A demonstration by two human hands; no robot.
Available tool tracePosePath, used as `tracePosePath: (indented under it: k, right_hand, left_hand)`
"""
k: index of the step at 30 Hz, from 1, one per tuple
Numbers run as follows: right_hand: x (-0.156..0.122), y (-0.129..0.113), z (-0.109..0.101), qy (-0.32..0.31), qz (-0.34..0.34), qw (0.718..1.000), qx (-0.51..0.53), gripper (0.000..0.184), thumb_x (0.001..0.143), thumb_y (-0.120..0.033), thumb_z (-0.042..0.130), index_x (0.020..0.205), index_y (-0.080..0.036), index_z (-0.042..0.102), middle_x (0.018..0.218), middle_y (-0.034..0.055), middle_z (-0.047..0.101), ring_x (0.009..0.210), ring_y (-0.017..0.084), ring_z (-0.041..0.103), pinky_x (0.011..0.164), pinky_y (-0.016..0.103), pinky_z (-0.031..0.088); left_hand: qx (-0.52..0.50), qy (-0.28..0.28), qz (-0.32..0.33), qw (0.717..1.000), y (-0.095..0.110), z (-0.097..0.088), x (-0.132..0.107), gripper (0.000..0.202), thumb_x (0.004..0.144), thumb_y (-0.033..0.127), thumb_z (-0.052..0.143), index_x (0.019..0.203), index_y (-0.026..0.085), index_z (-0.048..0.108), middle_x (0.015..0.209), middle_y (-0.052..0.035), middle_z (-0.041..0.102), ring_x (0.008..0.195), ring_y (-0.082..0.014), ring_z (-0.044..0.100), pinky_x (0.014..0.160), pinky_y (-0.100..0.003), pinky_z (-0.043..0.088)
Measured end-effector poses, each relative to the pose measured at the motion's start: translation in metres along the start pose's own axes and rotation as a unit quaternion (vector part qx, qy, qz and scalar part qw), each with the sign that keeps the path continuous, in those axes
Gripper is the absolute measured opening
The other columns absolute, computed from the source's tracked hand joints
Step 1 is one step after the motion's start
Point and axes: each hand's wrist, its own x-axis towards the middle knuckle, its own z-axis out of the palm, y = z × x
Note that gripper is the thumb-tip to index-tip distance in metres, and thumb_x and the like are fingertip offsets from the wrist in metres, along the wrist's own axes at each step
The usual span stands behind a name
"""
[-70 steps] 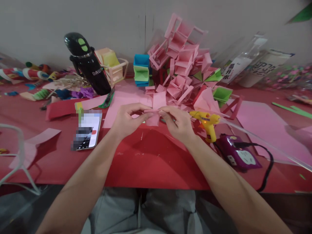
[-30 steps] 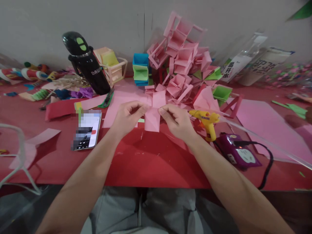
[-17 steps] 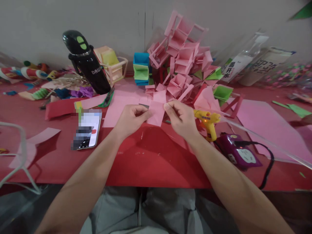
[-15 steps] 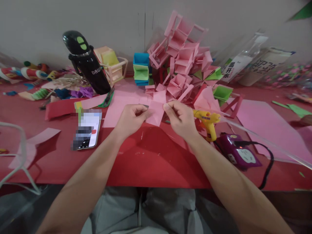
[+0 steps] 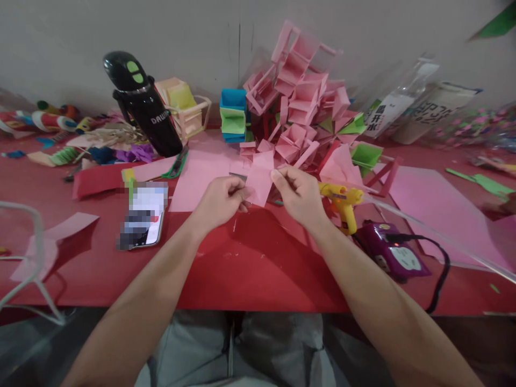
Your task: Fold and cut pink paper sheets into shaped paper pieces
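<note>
A small folded piece of pink paper (image 5: 260,177) is held up between my two hands, above the red tabletop. My right hand (image 5: 297,192) pinches its right edge between thumb and forefinger. At the lower left edge, my left hand (image 5: 222,201) is closed, its thumb against the paper and the other fingers curled below. Behind lies a larger pink sheet (image 5: 197,174). Just beyond the paper rises a pile of pink folded-paper pieces (image 5: 300,99). To the right of my right hand is a yellow glue gun (image 5: 342,202).
A phone (image 5: 155,226) and a green-handled cutter (image 5: 177,164) lie left, with a black thermos (image 5: 147,110) behind. At right are a purple power socket (image 5: 393,250) with a black cord, a pink sheet (image 5: 447,209) and a leaning clear bottle (image 5: 399,102).
My left fingers have slid down along the paper's left edge, and the fingertips now show below the thumb. My right hand keeps its pinch in nearly the same place.
</note>
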Motion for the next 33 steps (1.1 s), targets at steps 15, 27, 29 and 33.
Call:
tracePosePath:
  k: [15, 27, 29, 33]
  right_hand:
    - [0.001, 0.002, 0.01, -0.049, 0.081, 0.982, 0.166, 0.04, 0.08, -0.058, 0.073, 0.08, -0.02, 0.064, 0.064, -0.0019, 0.063, 0.055, 0.011, 0.057, 0.052, 0.025, 0.049]
    - [0.002, 0.019, 0.006, 0.005, 0.024, 1.0, -0.002, 0.038, 0.084, -0.052, 0.071, 0.102, -0.018, 0.074, 0.103, 0.0092, 0.072, 0.073, 0.015, 0.065, 0.062, 0.029, 0.054]
    - [-0.001, 0.017, 0.008, -0.035, 0.017, 0.999, -0.022, 0.048, 0.083, -0.055, 0.071, 0.112, -0.018, 0.073, 0.114, 0.0117, 0.069, 0.079, 0.018, 0.066, 0.064, 0.031, 0.055]
    - [-0.004, 0.013, 0.01, -0.101, -0.016, 0.994, -0.042, 0.066, 0.075, -0.055, 0.078, 0.128, -0.018, 0.065, 0.128, 0.0155, 0.063, 0.102, 0.026, 0.064, 0.071, 0.035, 0.055]
  left_hand:
    - [-0.056, -0.034, 0.044, 0.997, 0.004, 0.009, -0.004, 0.053, 0.076, 0.034, 0.08, 0.124, 0.017, 0.065, 0.127, -0.0138, 0.067, 0.118, -0.0292, 0.063, 0.099, -0.045, 0.054]
    - [-0.272, -0.017, -0.066, 0.96, 0.006, 0.012, -0.001, 0.041, 0.071, 0.006, 0.053, 0.109, 0.016, 0.066, 0.1, -0.0089, 0.075, 0.094, -0.024, 0.073, 0.081, -0.037, 0.062]
    - [-0.251, -0.002, -0.049, 0.967, 0.005, 0.013, 0.0, 0.042, 0.07, 0.005, 0.056, 0.11, 0.015, 0.066, 0.102, -0.0088, 0.075, 0.095, -0.0231, 0.072, 0.082, -0.036, 0.061]
    - [-0.215, 0.027, -0.045, 0.975, 0.002, 0.013, 0.001, 0.037, 0.077, 0.014, 0.064, 0.114, 0.016, 0.065, 0.105, -0.0083, 0.075, 0.096, -0.021, 0.071, 0.087, -0.035, 0.059]
